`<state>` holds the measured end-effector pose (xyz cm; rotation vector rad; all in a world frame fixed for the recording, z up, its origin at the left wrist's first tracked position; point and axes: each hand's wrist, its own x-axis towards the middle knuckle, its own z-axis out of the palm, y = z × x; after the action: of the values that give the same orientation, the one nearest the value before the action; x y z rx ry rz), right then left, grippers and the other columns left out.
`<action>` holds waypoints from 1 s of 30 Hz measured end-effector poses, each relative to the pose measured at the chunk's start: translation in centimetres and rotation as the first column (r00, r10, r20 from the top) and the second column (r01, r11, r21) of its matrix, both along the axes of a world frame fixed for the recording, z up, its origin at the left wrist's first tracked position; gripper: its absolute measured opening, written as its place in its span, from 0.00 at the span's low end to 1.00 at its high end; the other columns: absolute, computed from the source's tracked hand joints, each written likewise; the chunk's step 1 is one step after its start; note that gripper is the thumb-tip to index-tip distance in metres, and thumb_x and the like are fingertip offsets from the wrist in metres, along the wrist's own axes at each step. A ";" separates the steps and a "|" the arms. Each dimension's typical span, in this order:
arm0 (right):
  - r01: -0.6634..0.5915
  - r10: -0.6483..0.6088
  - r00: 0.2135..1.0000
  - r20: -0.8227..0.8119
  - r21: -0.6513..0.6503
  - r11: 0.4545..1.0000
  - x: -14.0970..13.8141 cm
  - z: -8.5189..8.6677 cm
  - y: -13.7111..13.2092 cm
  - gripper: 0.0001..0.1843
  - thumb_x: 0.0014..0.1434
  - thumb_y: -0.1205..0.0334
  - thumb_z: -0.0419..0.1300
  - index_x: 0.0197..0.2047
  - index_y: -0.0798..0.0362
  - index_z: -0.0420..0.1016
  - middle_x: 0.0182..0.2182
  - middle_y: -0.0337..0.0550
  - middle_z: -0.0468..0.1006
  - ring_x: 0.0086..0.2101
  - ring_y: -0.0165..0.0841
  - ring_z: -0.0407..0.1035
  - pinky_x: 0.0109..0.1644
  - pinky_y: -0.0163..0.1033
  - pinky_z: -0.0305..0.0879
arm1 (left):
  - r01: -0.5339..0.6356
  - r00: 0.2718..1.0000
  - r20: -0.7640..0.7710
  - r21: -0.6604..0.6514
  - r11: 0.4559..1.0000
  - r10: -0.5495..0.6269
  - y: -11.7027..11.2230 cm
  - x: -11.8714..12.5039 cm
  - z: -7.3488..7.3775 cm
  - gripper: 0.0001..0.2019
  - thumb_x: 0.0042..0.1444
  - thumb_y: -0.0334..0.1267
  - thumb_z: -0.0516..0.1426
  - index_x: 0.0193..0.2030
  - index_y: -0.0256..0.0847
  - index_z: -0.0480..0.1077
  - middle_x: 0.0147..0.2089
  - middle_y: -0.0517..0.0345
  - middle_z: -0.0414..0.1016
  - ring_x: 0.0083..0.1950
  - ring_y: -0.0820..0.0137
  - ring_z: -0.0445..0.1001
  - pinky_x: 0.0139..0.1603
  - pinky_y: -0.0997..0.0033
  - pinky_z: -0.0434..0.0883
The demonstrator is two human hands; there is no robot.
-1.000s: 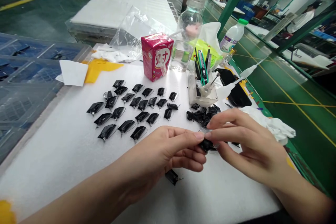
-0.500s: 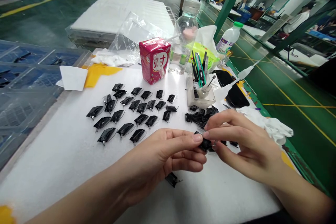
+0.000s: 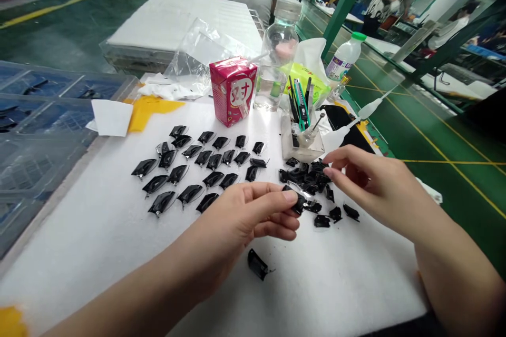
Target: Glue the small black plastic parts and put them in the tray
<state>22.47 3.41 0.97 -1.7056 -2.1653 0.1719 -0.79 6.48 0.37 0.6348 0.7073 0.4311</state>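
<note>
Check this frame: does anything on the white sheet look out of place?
One black piece lies alone near the front of the white foam sheet, apart from the neat rows of similar pieces and the loose heap to the right, so it looks stray.

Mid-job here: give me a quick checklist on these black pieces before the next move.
1. Left hand pinching a black piece: ok.
2. Right hand open and empty beside the pile: ok.
3. Pile of black pieces separated: not ok, they overlap.
4. Stray black piece on the white foam sheet grouped with the others: not ok, it lies apart.
5. Condition of the pinched piece: cannot tell, fingers hide it.
</note>
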 end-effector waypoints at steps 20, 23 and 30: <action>-0.008 0.011 0.997 0.076 -0.039 0.999 -0.6 -0.4 -0.1 0.04 0.65 0.61 0.56 0.42 0.50 0.70 0.20 0.30 0.68 0.18 0.24 0.59 0.22 0.32 0.56 | 0.139 0.933 -0.304 0.799 0.585 0.192 -1.1 0.0 0.3 0.04 0.58 0.36 0.61 0.32 0.41 0.73 0.29 0.64 0.78 0.29 0.74 0.75 0.34 0.77 0.72; 0.038 -0.035 0.995 -0.089 0.033 0.999 -0.5 -0.7 0.0 0.07 0.64 0.61 0.57 0.46 0.50 0.68 0.26 0.34 0.71 0.21 0.24 0.63 0.23 0.32 0.60 | 0.117 0.942 -0.282 0.783 0.611 0.182 -1.2 -0.1 0.5 0.03 0.57 0.34 0.61 0.32 0.40 0.74 0.30 0.64 0.78 0.31 0.74 0.75 0.35 0.78 0.72; 0.181 -0.099 0.815 -0.571 0.087 0.980 -1.6 -1.5 3.0 0.18 0.62 0.56 0.60 0.54 0.46 0.67 0.39 0.40 0.71 0.19 0.22 0.62 0.15 0.32 0.57 | -0.028 0.998 -0.056 0.189 0.982 0.039 -0.9 0.1 0.3 0.07 0.57 0.38 0.63 0.32 0.37 0.73 0.28 0.63 0.77 0.33 0.77 0.77 0.36 0.82 0.73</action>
<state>20.91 6.40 -0.50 -1.4865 -1.5690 0.4204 -0.70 5.59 0.68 0.8169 0.7397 0.5161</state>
